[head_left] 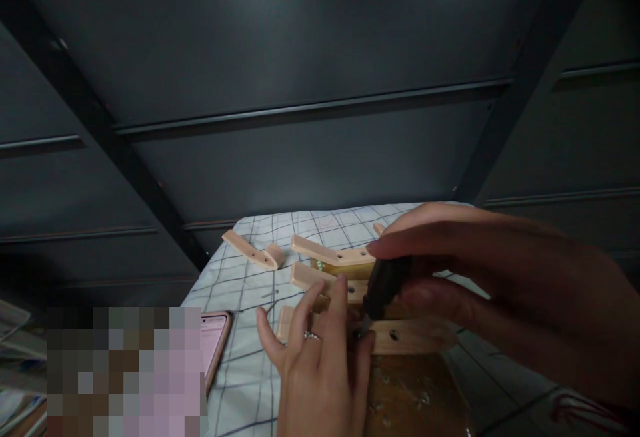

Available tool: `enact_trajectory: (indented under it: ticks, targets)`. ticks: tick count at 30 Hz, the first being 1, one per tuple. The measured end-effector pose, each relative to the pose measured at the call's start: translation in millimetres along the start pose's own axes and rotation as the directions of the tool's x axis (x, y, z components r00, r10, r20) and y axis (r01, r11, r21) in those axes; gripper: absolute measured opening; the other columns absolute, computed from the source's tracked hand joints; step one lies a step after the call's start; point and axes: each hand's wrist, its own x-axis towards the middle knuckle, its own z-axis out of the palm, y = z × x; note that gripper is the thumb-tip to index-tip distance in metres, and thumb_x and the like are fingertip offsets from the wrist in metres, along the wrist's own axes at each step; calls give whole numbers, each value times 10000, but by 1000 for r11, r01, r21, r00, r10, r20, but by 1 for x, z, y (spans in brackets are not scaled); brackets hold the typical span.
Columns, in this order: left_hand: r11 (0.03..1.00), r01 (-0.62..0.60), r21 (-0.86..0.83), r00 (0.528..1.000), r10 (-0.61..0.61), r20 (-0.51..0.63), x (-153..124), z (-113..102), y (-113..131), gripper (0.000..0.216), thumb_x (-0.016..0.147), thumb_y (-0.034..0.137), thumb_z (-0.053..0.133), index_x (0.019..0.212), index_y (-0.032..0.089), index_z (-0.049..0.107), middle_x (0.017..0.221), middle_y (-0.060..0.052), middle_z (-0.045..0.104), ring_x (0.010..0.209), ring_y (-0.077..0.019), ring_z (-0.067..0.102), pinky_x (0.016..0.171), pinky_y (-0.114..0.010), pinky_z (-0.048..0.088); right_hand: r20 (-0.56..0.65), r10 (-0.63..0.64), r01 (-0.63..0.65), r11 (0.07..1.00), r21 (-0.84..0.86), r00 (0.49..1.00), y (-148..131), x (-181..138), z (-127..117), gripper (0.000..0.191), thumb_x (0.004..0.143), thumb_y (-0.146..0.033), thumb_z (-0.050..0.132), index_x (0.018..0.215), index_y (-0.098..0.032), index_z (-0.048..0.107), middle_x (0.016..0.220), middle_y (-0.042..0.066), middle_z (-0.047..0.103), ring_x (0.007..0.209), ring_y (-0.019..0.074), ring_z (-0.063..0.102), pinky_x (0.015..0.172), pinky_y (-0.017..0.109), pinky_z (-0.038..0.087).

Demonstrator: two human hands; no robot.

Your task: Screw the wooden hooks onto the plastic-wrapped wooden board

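Observation:
My right hand [480, 283] is closed around the dark handle of a screwdriver [387, 282], whose shaft points down at the nearest pale wooden strip [415, 338]. My left hand [320, 363], a ring on one finger, lies over that strip. Its thumb and forefinger come together beside the screwdriver tip; what is between them, if anything, is hidden. The outer fingers spread to the left. Two more wooden strips with holes, a middle one [367, 290] and a far one [315, 247], lie across a glossy brown board [410, 383]. Small shiny bits, perhaps screws, rest on the board.
A loose, hook-ended wooden piece [250, 252] lies at the back left of the checked cloth [240, 323]. At the left edge is a phone [217, 343], partly covered by a blurred-out patch. Dark metal panels [320, 163] rise behind the table.

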Motion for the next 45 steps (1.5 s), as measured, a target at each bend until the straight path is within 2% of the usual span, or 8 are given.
enact_trajectory:
  ticks: [3,10,17,24,28,36,42,45]
  targets:
    - [1000,4,1,998,-4,-61,1,1,0,544,802,217,533,1299,118,335,1189,-126,576,1142,-239,468,1064,-443,-94,6,-60,60,998,-36,998,4,0,-4,196,900,-252,405,1036,-295,540,902,-48,691,800,86,648,619,142,521]
    - [1000,22,-14,986,-24,-163,-1,1,-1,580,772,236,583,1295,120,360,1171,-119,577,1200,-260,390,1069,-444,-18,-75,9,-11,1000,-23,997,2,4,0,188,864,-399,458,784,-246,531,652,-42,612,514,61,586,419,132,468]
    - [1000,24,9,999,-24,-27,-3,-2,-2,499,826,207,472,1295,114,330,1154,-138,591,1152,-242,460,1043,-461,-75,-144,96,-70,982,174,985,-9,-3,14,73,841,-341,506,849,-297,447,691,-79,624,638,96,630,516,152,523]
    - [997,76,-24,997,-76,-27,-1,-1,0,547,820,222,498,1313,132,279,1100,-137,621,1067,-247,529,1026,-515,1,-74,-19,23,998,62,997,-2,3,1,113,875,-332,459,887,-274,555,792,-75,681,711,61,646,576,84,511]
    - [995,85,-55,996,-86,-18,-3,0,0,566,818,209,502,1326,152,258,950,-70,672,1077,-249,523,1025,-535,-1,-38,-50,52,997,55,998,1,0,-1,172,880,-204,435,975,-249,571,893,-93,700,739,11,646,633,16,478]
    - [998,58,-33,998,-59,-24,-3,-1,-1,505,825,221,481,1291,137,308,1091,-151,615,1032,-269,544,997,-584,48,-135,73,-69,997,38,988,-2,2,7,148,826,-395,518,768,-260,493,574,-94,610,450,40,559,407,84,456]
    - [997,59,-40,998,-58,18,-1,-4,-1,466,835,196,444,1278,137,314,1081,-134,625,1049,-264,536,989,-583,40,-176,193,-161,971,178,965,-5,-3,15,161,800,-382,542,746,-297,417,596,-91,582,571,111,610,439,183,502]
    - [999,38,-37,999,-38,17,-2,-3,-1,466,829,187,451,1273,124,320,1067,-125,633,1033,-254,543,1001,-553,21,-189,170,-135,973,186,967,-6,-3,16,119,819,-380,529,797,-311,435,622,-90,593,608,118,621,465,197,508]
